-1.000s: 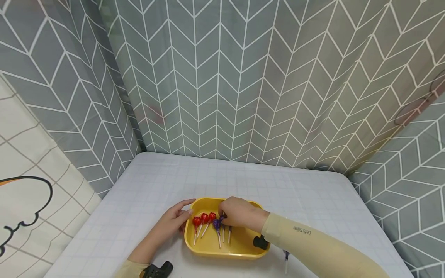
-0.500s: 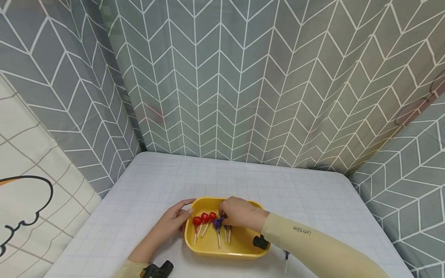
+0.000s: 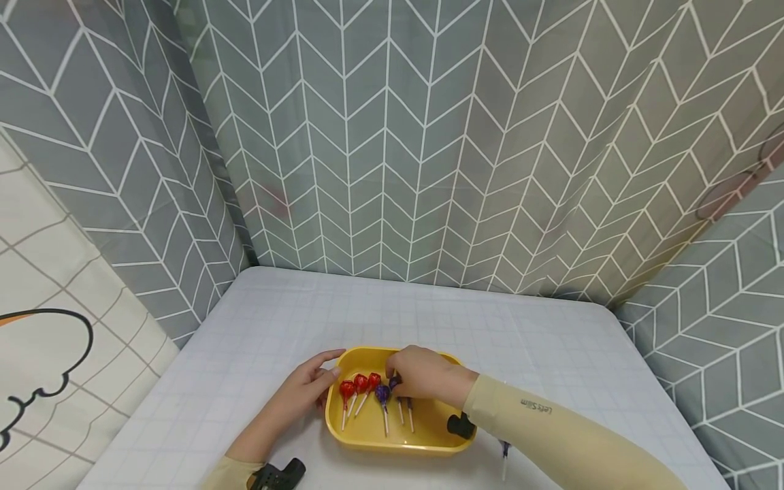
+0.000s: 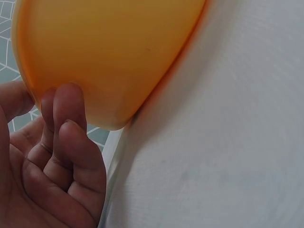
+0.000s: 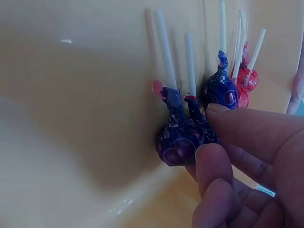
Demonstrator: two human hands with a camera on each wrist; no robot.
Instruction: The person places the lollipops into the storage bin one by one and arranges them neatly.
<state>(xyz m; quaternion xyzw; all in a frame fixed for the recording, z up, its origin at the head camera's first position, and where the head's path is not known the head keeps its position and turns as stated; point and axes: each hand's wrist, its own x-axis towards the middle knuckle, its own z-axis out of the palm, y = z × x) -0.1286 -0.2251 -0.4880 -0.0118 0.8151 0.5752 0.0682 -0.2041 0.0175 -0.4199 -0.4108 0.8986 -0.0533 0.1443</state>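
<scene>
A yellow tray stands near the table's front. My left hand holds its left end; in the left wrist view, my left fingers lie against the tray's outer wall. Inside the tray, my right hand pinches a purple lollipop by its wrapped head between thumb and fingers. Another purple lollipop sits right beside that one, and a third purple lollipop lies closer to the red ones. Three red lollipops lie at the tray's left, sticks pointing toward me.
One more purple lollipop lies on the white table, right of the tray and partly under my right forearm. Patterned grey curtains hang behind the table and at both sides.
Under my right hand, the two purple lollipops' sticks have shifted slightly to the right. My left hand and the tray stay practically in place.
</scene>
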